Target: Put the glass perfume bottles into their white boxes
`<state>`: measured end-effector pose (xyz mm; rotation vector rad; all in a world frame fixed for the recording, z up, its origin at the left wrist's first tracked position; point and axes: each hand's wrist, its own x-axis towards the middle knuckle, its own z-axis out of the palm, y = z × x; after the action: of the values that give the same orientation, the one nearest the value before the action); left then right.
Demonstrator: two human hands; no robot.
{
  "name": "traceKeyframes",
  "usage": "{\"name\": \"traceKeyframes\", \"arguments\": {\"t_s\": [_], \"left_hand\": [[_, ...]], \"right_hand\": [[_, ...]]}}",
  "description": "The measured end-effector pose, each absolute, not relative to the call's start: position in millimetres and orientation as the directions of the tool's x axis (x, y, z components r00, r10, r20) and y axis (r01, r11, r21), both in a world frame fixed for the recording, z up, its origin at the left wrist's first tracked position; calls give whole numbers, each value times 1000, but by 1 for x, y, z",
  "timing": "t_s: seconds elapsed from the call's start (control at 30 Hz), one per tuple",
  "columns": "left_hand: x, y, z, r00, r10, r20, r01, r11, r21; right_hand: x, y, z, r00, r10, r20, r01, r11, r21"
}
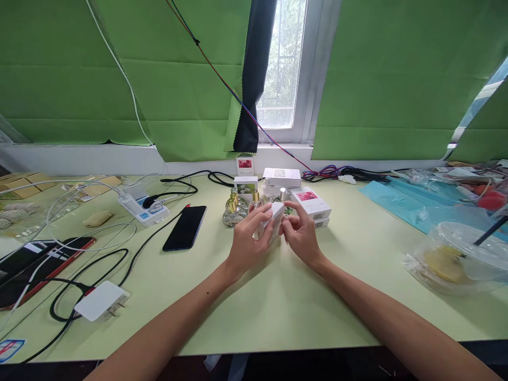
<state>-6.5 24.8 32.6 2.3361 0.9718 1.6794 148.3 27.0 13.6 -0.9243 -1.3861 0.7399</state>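
Observation:
My left hand (251, 237) is wrapped round a small white box (274, 218), tilted above the table. On the box's right side, the fingers of my right hand (302, 235) are bent in against its edge; whether they pinch a flap I cannot make out. Just beyond my left hand stand several glass perfume bottles (234, 214) with gold caps. A bottle with a silver cap (283, 193) shows behind the held box. To the right lie stacked white boxes (311, 201) with a pink flower picture. Another white box (281, 177) lies behind.
A black phone (184, 228) lies to the left, near a power strip (143, 209) with cables. A white charger (102, 300) sits at the front left. On the right are a plastic cup (468, 254) in a bag and a blue sheet (397, 203). The table (286, 307) ends close to me.

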Motion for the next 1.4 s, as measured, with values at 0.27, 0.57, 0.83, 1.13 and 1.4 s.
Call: {"name": "traceKeyframes", "arguments": {"t_s": [0.27,0.57,0.83,1.13,1.4], "left_hand": [[-7,26,31,199,525,828,441,-802,402],[-7,26,31,202,526,826,451,-799,398],[-6,24,35,197,544,816,448,-790,419],[-6,25,32,186,565,804,437,-780,447],[-6,23,35,182,595,782,452,-757,471]], "right_hand": [[149,25,15,158,857,491,101,481,-871],[149,24,19,134,843,521,120,508,-853],[148,28,12,65,859,508,146,496,-856],[147,28,13,66,869,491,111,482,-869],[146,28,12,45,881,471,93,465,-880]]}}
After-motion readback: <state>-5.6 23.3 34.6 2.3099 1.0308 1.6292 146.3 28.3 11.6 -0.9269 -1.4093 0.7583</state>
